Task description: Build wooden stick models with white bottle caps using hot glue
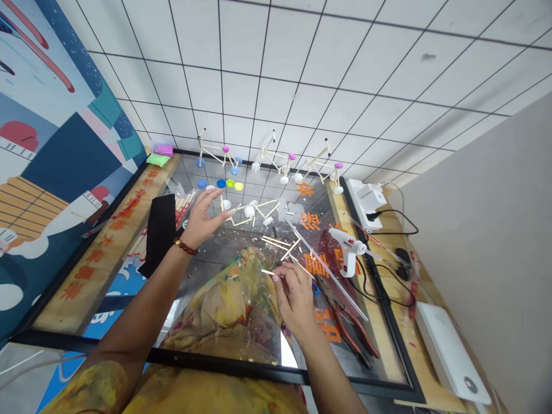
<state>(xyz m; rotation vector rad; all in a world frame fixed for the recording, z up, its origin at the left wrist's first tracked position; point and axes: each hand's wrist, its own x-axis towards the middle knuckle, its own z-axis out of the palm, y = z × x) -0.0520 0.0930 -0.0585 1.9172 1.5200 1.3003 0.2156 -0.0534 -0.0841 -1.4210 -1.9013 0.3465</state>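
Note:
My left hand (204,217), a beaded bracelet at its wrist, reaches over the glass-topped table with thumb and fingers apart. Between and beside its fingertips is a small stick frame (236,222) lying on the glass, with a white foam-like piece (249,211) at its middle. Whether the fingertips touch the frame I cannot tell. Nearer to me, my right hand (295,294) pinches a short pale wooden stick (267,272) between thumb and fingers. Several loose sticks (276,242) lie just beyond that hand.
Three stick models (273,158) with pink and white or blue round pieces stand along the back. Coloured discs (221,183) lie before them. To the right are a white glue gun (347,250), red-handled pliers (350,328) and cables. A black cloth (159,234) lies left.

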